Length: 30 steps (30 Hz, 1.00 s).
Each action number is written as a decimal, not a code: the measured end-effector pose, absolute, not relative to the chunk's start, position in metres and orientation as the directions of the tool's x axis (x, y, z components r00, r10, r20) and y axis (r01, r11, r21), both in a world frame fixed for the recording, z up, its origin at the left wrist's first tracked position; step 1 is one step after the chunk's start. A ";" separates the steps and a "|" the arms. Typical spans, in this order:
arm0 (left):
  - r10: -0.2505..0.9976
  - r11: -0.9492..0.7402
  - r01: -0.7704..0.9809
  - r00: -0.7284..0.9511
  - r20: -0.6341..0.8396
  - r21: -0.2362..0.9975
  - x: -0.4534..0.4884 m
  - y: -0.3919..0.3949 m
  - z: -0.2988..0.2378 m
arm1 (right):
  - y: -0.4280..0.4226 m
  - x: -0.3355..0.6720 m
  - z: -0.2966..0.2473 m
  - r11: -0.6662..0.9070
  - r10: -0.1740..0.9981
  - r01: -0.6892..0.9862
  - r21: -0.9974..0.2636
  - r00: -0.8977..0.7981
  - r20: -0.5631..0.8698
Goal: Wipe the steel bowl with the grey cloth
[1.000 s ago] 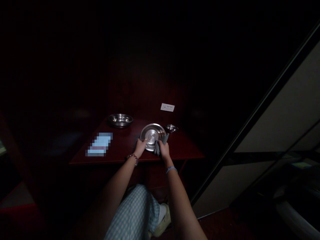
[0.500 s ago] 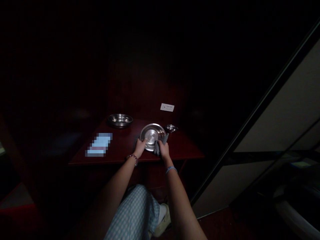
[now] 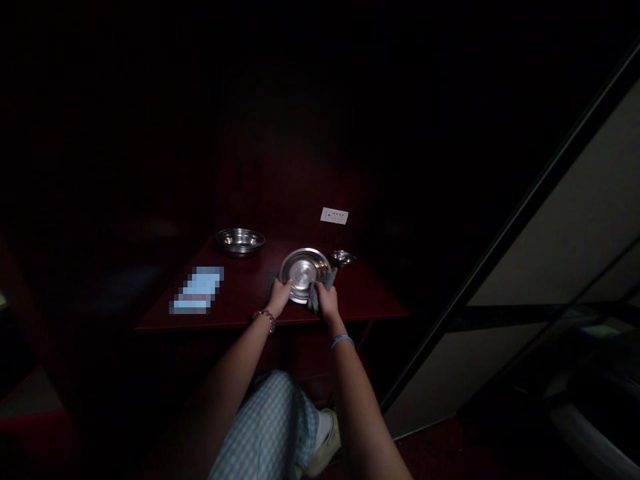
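Observation:
A shiny steel plate (image 3: 301,270) is tilted up towards me at the near edge of a dark red table (image 3: 240,293). My left hand (image 3: 278,297) grips the plate's near left rim, fingers curled on it. My right hand (image 3: 327,301) is closed on a grey cloth (image 3: 320,288) that presses against the plate's right rim.
A steel bowl (image 3: 240,241) stands at the table's far left, a small steel cup (image 3: 342,257) just right of the plate. A pale blue blurred flat thing (image 3: 197,289) lies at the left. A white socket plate (image 3: 334,215) is on the dark wall behind.
Almost nothing differs. Both hands keep their hold on the plate and cloth; the view has shifted very slightly.

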<state>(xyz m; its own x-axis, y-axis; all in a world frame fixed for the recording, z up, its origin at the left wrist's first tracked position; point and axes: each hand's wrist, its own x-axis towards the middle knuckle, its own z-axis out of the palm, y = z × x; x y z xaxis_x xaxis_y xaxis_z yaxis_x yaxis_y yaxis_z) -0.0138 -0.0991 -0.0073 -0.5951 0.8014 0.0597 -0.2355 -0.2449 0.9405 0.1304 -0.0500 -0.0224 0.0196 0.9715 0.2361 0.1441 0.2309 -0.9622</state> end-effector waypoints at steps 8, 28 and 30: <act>0.807 -0.262 -0.241 -0.586 0.074 0.934 -0.011 -0.103 -0.005 | -0.050 0.132 -0.024 0.243 0.969 0.134 -0.961 0.011 0.246; 0.818 -0.279 -0.238 -0.567 0.100 0.930 -0.012 -0.104 -0.003 | -0.055 0.132 -0.019 0.233 0.971 0.143 -0.962 0.011 0.237; 0.814 -0.267 -0.243 -0.575 0.083 0.932 -0.012 -0.103 -0.004 | -0.054 0.132 -0.020 0.225 0.973 0.143 -0.964 0.014 0.230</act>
